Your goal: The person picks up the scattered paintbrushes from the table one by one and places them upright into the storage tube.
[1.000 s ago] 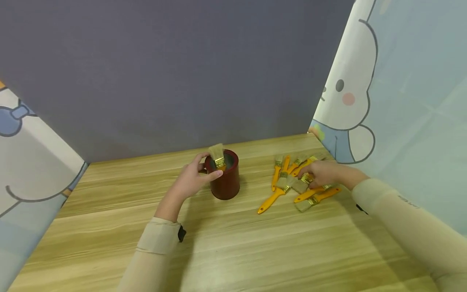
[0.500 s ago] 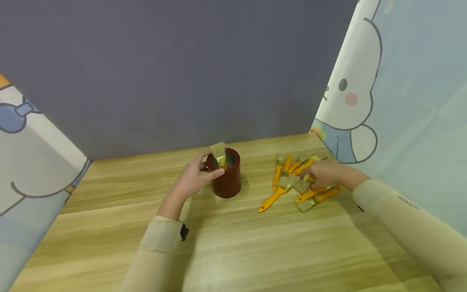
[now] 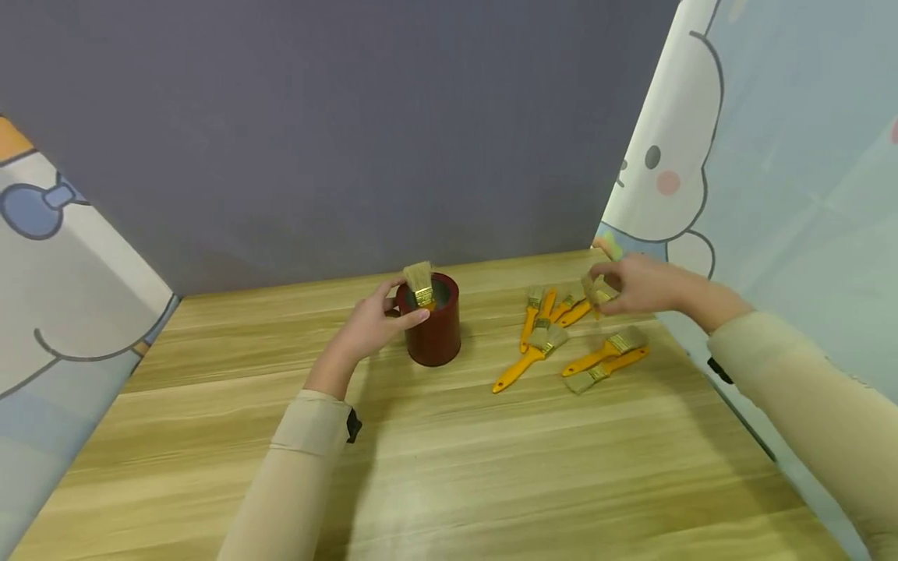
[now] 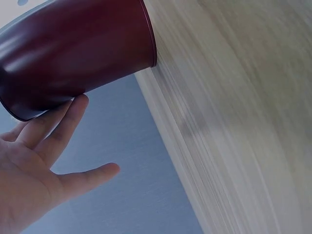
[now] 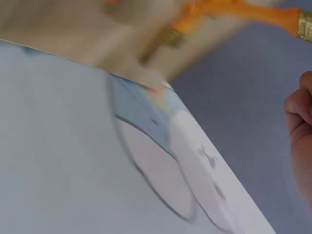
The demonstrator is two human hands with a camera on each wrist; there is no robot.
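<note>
— Where did we have our left hand (image 3: 369,327)?

— It was against the dark red cup (image 3: 433,331) on the counter (image 3: 449,460), thumb and fingers spread along its side near the rim. In the left wrist view the fingers (image 4: 58,127) lay fairly straight against the cup wall, so the grip was relaxed and open there, touching and not clenching.

— And what stood in the cup?

— One brush (image 3: 419,285), bristles up, leaning at the rim nearest our left hand.

— What about our right hand (image 3: 634,284)?

— It was raised above the far right part of the counter, just beside the rabbit-print curtain (image 3: 673,156). Its fingers were curled, and the grip was closed on a small brush (image 3: 599,292), pinched by the head; the yellow handle (image 5: 234,10) showed blurred in the right wrist view.

— Where were the other brushes?

— We saw the loose brushes (image 3: 561,343) scattered flat on the counter to the right of the cup, well apart from it, yellow handles crossing each other below and beside our right hand.

— And behind all that?

— A grey wall (image 3: 337,132).
</note>
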